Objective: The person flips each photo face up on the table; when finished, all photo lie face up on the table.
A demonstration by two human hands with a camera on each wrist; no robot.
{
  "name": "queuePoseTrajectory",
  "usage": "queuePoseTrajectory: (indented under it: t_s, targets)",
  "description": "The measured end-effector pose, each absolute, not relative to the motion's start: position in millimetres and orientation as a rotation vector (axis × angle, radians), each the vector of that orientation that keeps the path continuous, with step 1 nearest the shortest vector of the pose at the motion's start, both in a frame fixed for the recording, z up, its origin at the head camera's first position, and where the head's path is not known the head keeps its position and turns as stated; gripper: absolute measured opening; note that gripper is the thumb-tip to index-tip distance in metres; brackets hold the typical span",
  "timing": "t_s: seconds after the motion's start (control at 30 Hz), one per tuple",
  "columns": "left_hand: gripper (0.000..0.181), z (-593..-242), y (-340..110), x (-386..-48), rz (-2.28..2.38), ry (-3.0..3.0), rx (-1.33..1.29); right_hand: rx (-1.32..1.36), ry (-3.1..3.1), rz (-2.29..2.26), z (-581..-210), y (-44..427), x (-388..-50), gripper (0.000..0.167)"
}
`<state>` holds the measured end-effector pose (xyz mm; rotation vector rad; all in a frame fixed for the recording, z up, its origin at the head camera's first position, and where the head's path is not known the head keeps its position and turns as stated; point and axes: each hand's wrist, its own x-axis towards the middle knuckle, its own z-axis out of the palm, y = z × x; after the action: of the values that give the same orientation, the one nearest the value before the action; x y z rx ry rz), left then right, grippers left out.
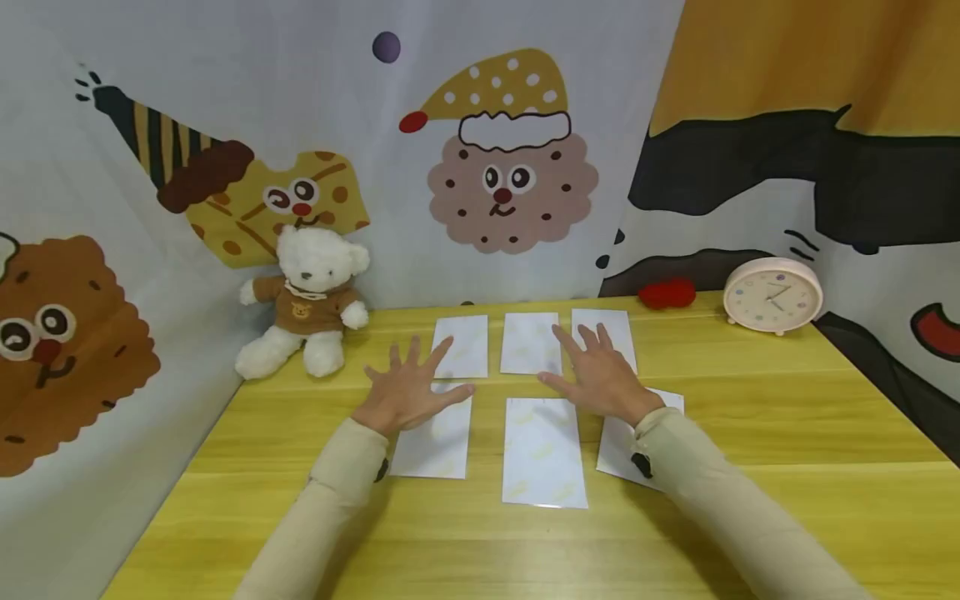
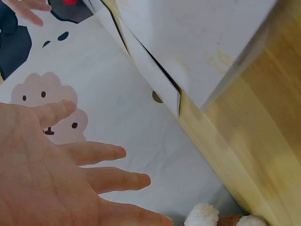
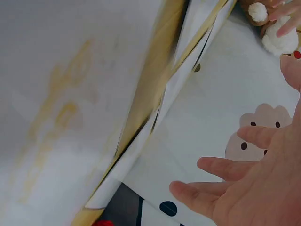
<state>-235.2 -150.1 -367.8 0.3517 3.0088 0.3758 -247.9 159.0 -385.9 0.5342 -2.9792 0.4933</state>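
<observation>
Six white cards lie on the wooden table in two rows of three, among them the front middle card (image 1: 544,454) and the back middle card (image 1: 529,343). Over the front left card (image 1: 435,446) my left hand (image 1: 408,392) is spread, fingers apart, holding nothing. My right hand (image 1: 602,379), also spread and empty, is above the gap between the back right card (image 1: 613,333) and the front right card (image 1: 626,450), partly covering both. In the wrist views, the left palm (image 2: 51,174) and right hand (image 3: 254,174) appear raised off the cards.
A white teddy bear in a brown top (image 1: 307,308) sits at the table's back left. Toward the back right stand a round pink clock (image 1: 773,296) and a red object (image 1: 667,293). A patterned curtain (image 1: 300,83) hangs behind the table (image 1: 750,433).
</observation>
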Motion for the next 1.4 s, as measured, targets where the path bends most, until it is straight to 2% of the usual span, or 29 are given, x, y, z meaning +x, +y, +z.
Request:
queuePoseTrajectory:
  t_s: [0.47,0.67,1.17,1.4]
  targets:
    - [0.092,-370,-153,-245,0.514,2.939,0.315,0.557,-2.972,0.771,-391,139,-256,0.08]
    - [0.098,-370,-152,-251,0.572,2.914,0.287,0.554,-2.969,0.817,-392,126,-260,0.079]
    - [0.096,-369,-154,-257,0.653,2.884,0.302,0.617,-2.978,0.945,-386,96,-275,0.074]
    - [0.082,-371,-158,-262,0.695,2.891,0.383,0.635,-3.029,0.998,-383,84,-277,0.073]
